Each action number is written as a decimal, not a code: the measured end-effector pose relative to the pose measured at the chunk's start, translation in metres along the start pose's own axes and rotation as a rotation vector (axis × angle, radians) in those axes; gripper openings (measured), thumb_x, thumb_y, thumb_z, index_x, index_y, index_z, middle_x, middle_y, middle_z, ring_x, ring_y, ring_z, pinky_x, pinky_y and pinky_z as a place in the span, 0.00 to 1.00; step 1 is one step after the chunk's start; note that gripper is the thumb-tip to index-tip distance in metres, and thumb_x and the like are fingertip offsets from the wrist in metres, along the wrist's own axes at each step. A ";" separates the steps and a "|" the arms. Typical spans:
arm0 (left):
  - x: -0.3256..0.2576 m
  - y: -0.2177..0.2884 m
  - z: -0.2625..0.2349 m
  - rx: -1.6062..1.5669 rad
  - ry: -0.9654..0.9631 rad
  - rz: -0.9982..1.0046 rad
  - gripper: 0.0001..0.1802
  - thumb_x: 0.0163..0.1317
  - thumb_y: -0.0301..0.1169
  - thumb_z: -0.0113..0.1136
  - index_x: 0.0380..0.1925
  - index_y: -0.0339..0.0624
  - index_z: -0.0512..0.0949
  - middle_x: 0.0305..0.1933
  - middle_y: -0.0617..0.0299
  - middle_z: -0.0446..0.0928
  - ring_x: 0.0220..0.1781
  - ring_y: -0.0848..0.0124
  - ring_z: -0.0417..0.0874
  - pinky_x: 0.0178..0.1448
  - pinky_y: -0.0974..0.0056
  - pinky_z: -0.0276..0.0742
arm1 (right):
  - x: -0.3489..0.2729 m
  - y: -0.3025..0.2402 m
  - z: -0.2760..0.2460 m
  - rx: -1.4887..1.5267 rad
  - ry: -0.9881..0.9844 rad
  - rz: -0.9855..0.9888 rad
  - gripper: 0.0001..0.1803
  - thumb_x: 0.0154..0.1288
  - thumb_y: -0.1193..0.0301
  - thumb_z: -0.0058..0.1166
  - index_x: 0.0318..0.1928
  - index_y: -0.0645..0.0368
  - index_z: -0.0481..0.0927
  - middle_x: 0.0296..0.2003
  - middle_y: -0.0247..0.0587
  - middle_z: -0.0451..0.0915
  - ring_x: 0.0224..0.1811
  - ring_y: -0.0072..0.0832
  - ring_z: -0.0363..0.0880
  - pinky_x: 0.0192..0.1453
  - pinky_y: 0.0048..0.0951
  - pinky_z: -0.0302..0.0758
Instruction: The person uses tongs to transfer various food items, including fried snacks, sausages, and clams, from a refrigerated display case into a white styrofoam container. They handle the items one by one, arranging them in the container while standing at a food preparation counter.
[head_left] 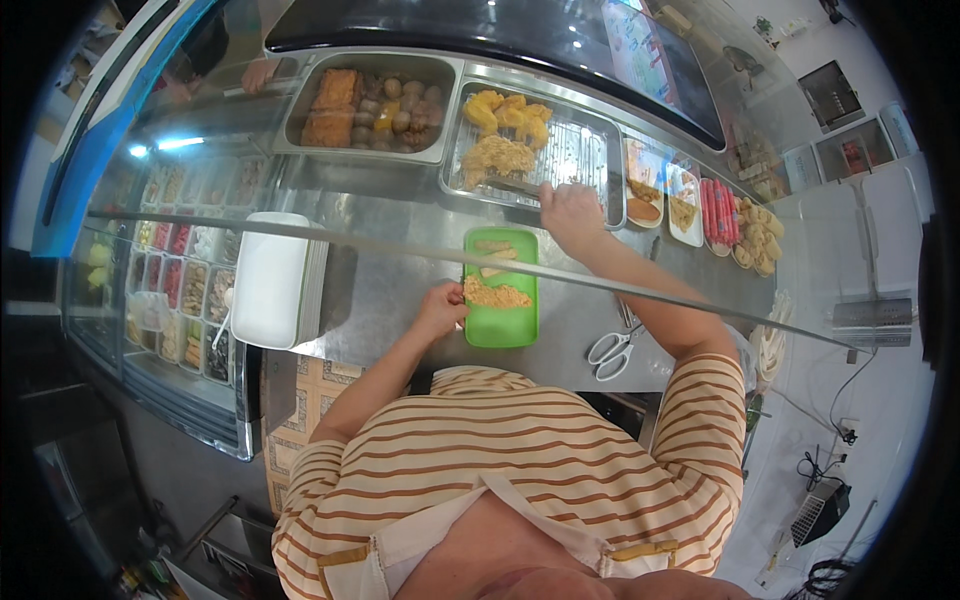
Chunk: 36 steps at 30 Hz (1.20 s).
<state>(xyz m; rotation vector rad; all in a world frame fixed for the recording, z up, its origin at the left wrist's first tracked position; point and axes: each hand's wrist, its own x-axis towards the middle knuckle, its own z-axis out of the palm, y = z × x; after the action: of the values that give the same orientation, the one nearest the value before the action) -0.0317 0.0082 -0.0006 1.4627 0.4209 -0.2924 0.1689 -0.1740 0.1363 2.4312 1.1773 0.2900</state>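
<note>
A green tray (487,334) lies on the steel counter in front of me. Across its middle rests a crumbly golden fried cutlet (500,292), with cut strips (494,254) of similar food beyond it. My left hand (440,308) is closed at the tray's left edge, beside the cutlet's end; whether it pinches the rim or the cutlet I cannot tell. My right hand (574,218) reaches past the glass edge to the near rim of a metal tray (585,140) with a wire rack. Its fingers are curled round something, perhaps a thin utensil, mostly hidden. Fried pieces (498,158) lie close by.
A glass pane edge (400,245) crosses above the counter. White-handled scissors (611,352) lie at right; stacked white trays (270,283) stand at left. Farther off are a steel pan (450,95) of stewed food and red-wrapped sticks (718,212). Another person's hand (260,75) shows behind glass.
</note>
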 end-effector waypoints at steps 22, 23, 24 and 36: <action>0.005 -0.010 0.002 -0.041 0.045 -0.031 0.12 0.48 0.20 0.61 0.36 0.34 0.80 0.23 0.62 0.80 0.19 0.76 0.79 0.18 0.71 0.68 | 0.081 0.046 -0.043 0.323 -0.162 0.268 0.08 0.53 0.71 0.55 0.33 0.52 0.86 0.35 0.41 0.85 0.41 0.36 0.85 0.37 0.40 0.78; 0.005 -0.011 0.000 -0.046 0.045 -0.037 0.12 0.48 0.20 0.61 0.36 0.34 0.80 0.23 0.62 0.80 0.19 0.76 0.79 0.18 0.71 0.69 | 0.081 0.047 -0.043 0.304 -0.147 0.269 0.08 0.54 0.71 0.55 0.33 0.53 0.86 0.35 0.41 0.85 0.41 0.36 0.85 0.37 0.40 0.78; 0.005 -0.011 -0.001 -0.050 0.035 -0.040 0.13 0.48 0.20 0.61 0.36 0.34 0.80 0.23 0.61 0.80 0.19 0.76 0.79 0.18 0.71 0.69 | 0.077 0.052 -0.044 0.281 -0.135 0.279 0.08 0.54 0.71 0.55 0.34 0.53 0.85 0.35 0.41 0.85 0.41 0.37 0.84 0.37 0.41 0.78; 0.005 -0.009 0.001 0.026 -0.003 0.028 0.09 0.55 0.20 0.56 0.38 0.35 0.76 0.24 0.60 0.79 0.18 0.74 0.77 0.19 0.71 0.70 | 0.035 0.025 -0.025 0.162 -0.055 0.154 0.13 0.51 0.71 0.57 0.38 0.61 0.76 0.34 0.44 0.80 0.38 0.39 0.82 0.35 0.40 0.76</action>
<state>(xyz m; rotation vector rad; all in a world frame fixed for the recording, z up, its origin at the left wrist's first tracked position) -0.0306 0.0070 -0.0107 1.4920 0.3953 -0.2785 0.1996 -0.1532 0.1698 2.6592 1.0276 0.1783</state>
